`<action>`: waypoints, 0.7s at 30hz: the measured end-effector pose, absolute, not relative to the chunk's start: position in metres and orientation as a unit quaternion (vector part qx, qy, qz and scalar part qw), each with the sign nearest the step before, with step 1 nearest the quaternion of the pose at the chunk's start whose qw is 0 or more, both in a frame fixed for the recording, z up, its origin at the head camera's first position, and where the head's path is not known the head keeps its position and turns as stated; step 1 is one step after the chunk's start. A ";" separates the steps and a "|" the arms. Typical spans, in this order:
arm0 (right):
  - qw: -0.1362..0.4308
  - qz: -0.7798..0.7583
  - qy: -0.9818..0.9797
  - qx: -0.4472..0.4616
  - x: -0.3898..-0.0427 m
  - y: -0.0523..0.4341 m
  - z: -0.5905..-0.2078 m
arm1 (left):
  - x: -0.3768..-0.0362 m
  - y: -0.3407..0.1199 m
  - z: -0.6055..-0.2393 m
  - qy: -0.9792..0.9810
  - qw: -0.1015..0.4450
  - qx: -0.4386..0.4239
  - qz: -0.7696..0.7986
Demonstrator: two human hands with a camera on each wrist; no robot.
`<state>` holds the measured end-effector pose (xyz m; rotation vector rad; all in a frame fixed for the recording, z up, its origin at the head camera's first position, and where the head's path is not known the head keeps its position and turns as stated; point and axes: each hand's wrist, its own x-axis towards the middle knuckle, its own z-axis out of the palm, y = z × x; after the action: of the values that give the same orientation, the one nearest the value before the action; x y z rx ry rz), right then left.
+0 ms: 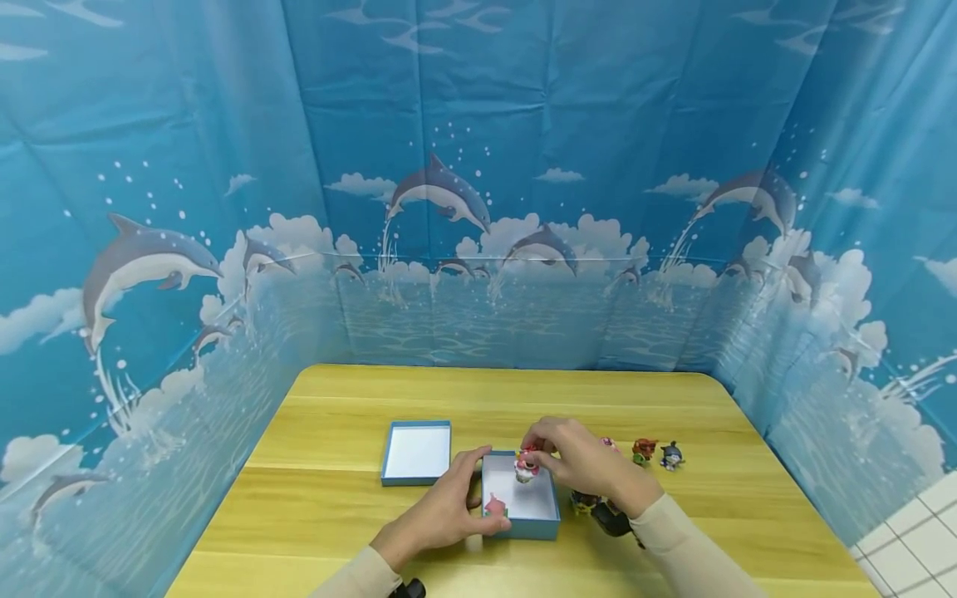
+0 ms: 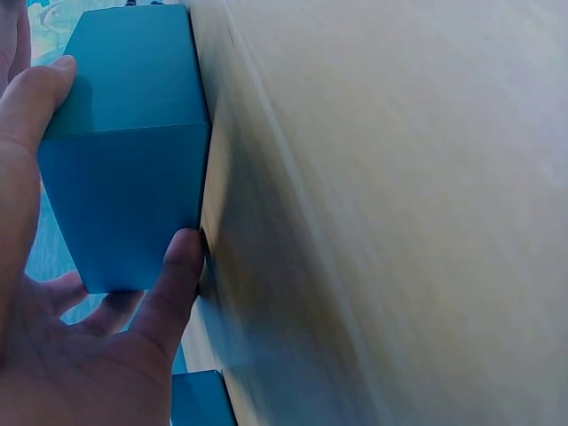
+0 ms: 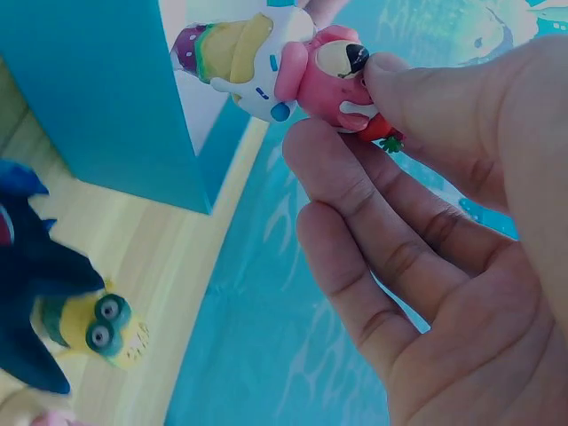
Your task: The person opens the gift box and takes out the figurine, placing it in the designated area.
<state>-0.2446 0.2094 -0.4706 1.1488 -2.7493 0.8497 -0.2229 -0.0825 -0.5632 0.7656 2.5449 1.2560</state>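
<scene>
An open blue box (image 1: 527, 530) with a white inside stands on the table. My left hand (image 1: 444, 508) holds it at its left side, thumb on the near wall and fingers spread along the left wall. In the left wrist view the fingers press the box's outer faces (image 2: 124, 195). Above the box's inside, my right hand (image 1: 574, 461) pinches a pink figurine (image 3: 333, 80) with a white, cupcake-like lower part between thumb and fingertips. Inside the box, at the near left corner, is another pink figure (image 1: 494, 506), partly hidden by the left thumb.
A shallow blue tray or lid (image 1: 416, 453) lies left of the box. Right of the box stand several small figures, among them a grey one (image 1: 671, 456), a reddish-brown one (image 1: 644, 451), a yellow goggled one (image 3: 106, 327) and a dark blue one (image 3: 44, 275). A dolphin-print curtain (image 1: 478, 307) surrounds the table.
</scene>
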 end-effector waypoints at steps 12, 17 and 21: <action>0.039 0.261 -0.894 0.363 -0.244 0.227 -0.459 | -0.225 -0.082 -0.560 0.867 0.090 0.262 0.413; 0.044 0.259 -0.892 0.368 -0.245 0.232 -0.459 | -0.227 -0.082 -0.561 0.872 0.086 0.268 0.401; 0.055 0.255 -0.889 0.377 -0.244 0.234 -0.459 | -0.227 -0.083 -0.563 0.873 0.085 0.268 0.398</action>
<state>-0.2444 0.2342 -0.4589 1.1442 -2.6978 0.7729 -0.2266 -0.0827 -0.5627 0.7978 2.6041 1.1858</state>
